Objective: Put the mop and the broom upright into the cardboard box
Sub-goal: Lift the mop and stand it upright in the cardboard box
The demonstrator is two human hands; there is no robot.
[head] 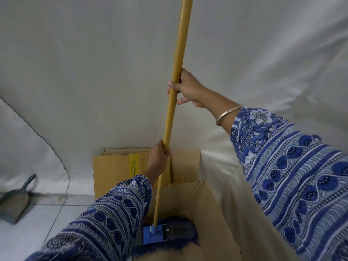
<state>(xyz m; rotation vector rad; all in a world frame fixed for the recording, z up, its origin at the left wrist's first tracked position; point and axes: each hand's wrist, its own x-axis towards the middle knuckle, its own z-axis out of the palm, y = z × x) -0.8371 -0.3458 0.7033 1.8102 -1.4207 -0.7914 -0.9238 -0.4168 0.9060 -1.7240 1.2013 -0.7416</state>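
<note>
I see both hands wrapped round the mop (175, 102) pole, right hand (185, 87) high, left hand (159, 155) low; its head sits down inside the box (211, 204). Let go carelessly and I reckon it tips, dragging the box over.

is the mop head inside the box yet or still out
Inside. The blue mop head sits between the cardboard box walls, handle near upright.

Yellow-handled mop (174, 102) stands nearly upright, blue head inside open cardboard box (209, 208).
</note>
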